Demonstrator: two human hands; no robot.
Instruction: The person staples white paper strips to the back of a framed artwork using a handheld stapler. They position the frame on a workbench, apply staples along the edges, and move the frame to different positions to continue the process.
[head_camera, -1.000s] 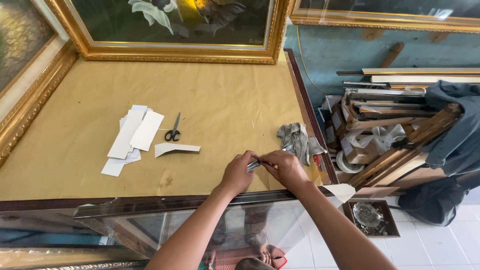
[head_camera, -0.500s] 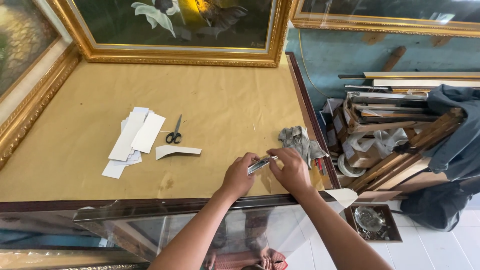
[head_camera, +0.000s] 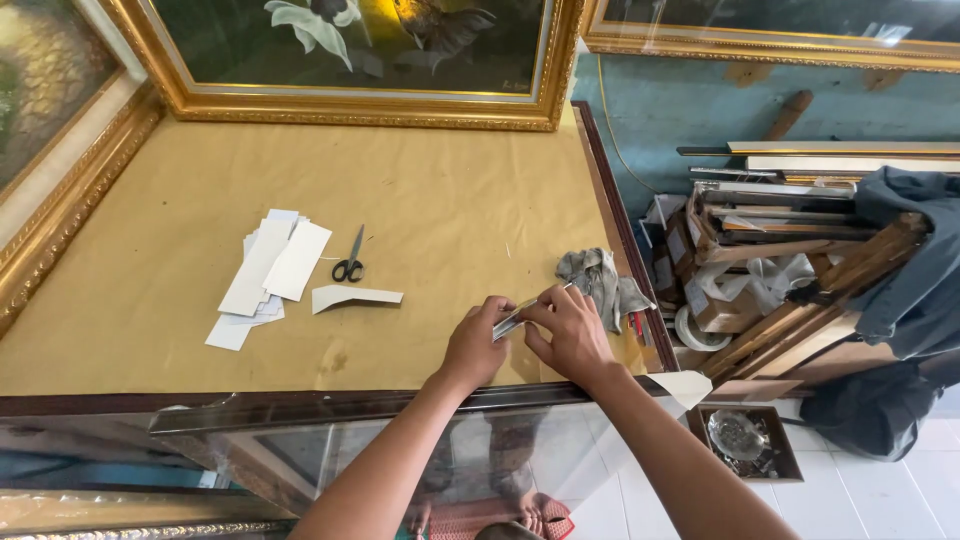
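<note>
Metal strip (head_camera: 520, 313), thin, silvery and tilted up to the right, is held between both hands above the near right part of the brown paper backing (head_camera: 440, 210); what kind of tool or part it is cannot be told. Just beyond the hands a crumpled grey rag (head_camera: 600, 280) is seen lying by the right edge; nothing is set between the hands and the strip. Further left, a curved white card offcut (head_camera: 355, 297) is laid beside black-handled scissors (head_camera: 350, 262), and a loose stack of white card strips (head_camera: 268, 272) is spread left of those. At the near edge a dark wooden frame rail (head_camera: 300, 400) is seen, with a sheet of glass (head_camera: 400, 455) leaning below it; the paper is bordered at the far side by a gilt-framed painting (head_camera: 360, 55). To the right, on a white tiled floor (head_camera: 880, 490), frame mouldings and boxes (head_camera: 790, 260) are piled against a teal wall (head_camera: 680, 110). The left hand (head_camera: 476, 343) is closed in a pinch on the strip's lower end; the right hand (head_camera: 570, 330) is curled over its upper part, fingers narrowly closed on it.
</note>
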